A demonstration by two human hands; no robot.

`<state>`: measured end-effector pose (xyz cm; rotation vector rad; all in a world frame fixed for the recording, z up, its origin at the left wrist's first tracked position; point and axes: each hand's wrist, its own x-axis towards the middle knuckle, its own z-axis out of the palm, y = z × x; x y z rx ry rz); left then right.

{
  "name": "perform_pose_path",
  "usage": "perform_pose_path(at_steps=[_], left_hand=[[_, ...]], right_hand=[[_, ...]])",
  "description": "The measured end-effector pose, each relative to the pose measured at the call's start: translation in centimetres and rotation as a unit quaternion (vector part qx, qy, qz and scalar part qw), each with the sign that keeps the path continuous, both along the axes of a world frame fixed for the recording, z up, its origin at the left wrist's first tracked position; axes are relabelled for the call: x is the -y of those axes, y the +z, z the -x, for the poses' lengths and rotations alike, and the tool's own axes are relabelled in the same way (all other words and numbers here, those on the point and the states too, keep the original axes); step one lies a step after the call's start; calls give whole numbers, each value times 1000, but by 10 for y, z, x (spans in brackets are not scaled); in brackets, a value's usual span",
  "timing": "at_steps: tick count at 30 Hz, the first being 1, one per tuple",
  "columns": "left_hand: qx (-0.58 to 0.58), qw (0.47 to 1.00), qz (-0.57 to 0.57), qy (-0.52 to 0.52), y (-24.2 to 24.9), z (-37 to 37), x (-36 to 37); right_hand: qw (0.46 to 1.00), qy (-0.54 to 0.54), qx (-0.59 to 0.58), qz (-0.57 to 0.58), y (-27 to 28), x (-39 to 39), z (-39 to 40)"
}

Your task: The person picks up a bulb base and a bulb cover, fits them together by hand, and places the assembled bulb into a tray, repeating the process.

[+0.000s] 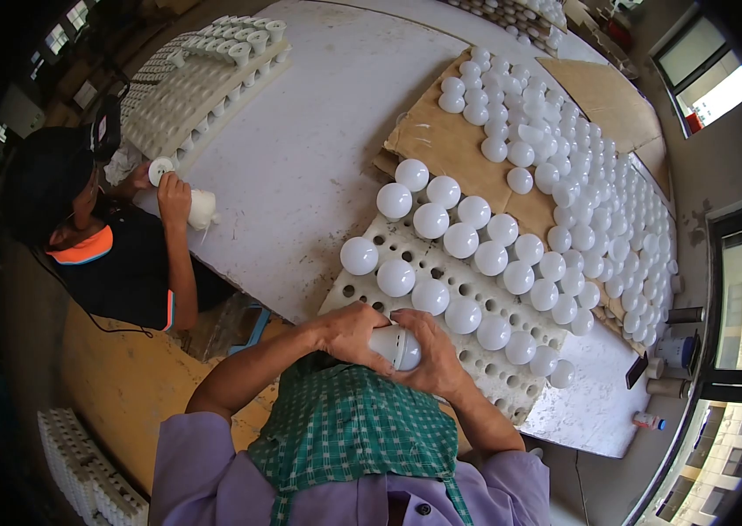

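Observation:
Close to my apron, a light bulb (399, 347) with a white base and a frosted dome is held between both hands. My left hand (355, 337) wraps the white base end, its fingers partly hidden. Around the dome end, my right hand (435, 355) is closed from the other side. Just beyond my hands lies a pale tray with holes (371, 287), carrying rows of white bulbs. The nearest standing bulb (430, 296) is in its front row, a short way past my right hand.
Many frosted domes (595, 202) crowd a cardboard sheet (441, 131) at the right. Across the table (301, 114), at left, a co-worker (125, 254) holds a white round part. Behind them stands a rack of white cups (204, 96). A bottle (649, 421) is at the right edge.

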<state>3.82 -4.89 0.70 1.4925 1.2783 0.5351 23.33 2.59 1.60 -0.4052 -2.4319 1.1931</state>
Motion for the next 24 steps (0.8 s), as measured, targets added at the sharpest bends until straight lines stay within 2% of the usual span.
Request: perform_pose_path(at_steps=[4,6,9,13,16,18,19,20,21,22,23,24], left_hand=[[9,1000,4,20,7,-6,0],[-7,1000,-10,4,12,-7,0],[-44,998,22,-37,31,-12,2],[-47,997,24,-58,31,-18,3],[-16,998,-45,-42,12,-16,-2],[83,987,139,-21,2,-15,-12],[145,973,174,-31,-12,-14,-15],[147,972,176,-44,-26,-14,-18],[324,903,282,-24,-34,-15,-21],[483,790,378,-1,-42,-18,-24],[513,763,391,-42,-50,-26,-26],[510,761,397,-54,-51,-31,-27]], right_hand=[[998,-11,-61,-1,-9,7,5],[989,-14,-149,-13,-16,9,7],[977,21,-211,-22,-20,11,1],[974,-5,-225,-3,-19,19,-5],[979,1,-201,21,-20,13,-7],[982,-99,-160,31,-18,16,-10],[983,-106,-147,34,-27,16,-16],[982,-119,-143,32,-34,20,-20],[974,-152,-150,75,-38,24,-23],[963,-183,-157,119,-43,28,-27],[953,-208,-130,179,-52,32,-33],[951,-221,-129,176,-48,31,-38]])
